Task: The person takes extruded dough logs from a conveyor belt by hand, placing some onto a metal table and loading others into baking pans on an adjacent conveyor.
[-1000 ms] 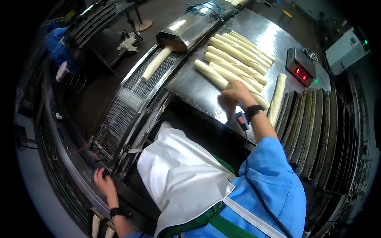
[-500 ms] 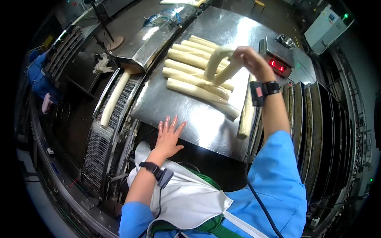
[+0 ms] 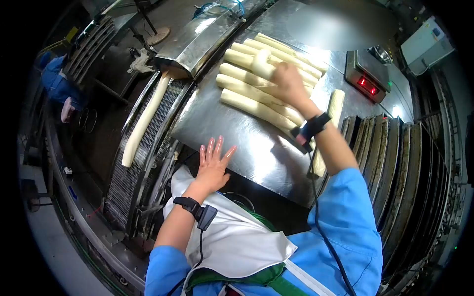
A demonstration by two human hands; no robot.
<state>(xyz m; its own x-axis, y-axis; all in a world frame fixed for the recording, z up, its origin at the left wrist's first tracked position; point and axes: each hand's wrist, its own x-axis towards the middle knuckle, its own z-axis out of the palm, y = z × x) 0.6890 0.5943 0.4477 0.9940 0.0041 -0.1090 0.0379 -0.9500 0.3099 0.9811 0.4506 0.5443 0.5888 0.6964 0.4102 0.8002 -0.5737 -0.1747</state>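
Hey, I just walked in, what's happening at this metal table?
The right hand grips a bent, pale dough roll over a row of similar rolls on the metal table. The left hand is spread open at the table's near edge. One roll lies apart near the scale; a long roll lies on the mesh conveyor.

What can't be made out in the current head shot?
All head view:
- Right hand fingertips: motion blur.
- Conveyor dough, upper end: hidden by metal hood.
- Table, far edge: covered by grey blur.
- Bowl contents: too small.
- Co-worker, hands: too small, dark.
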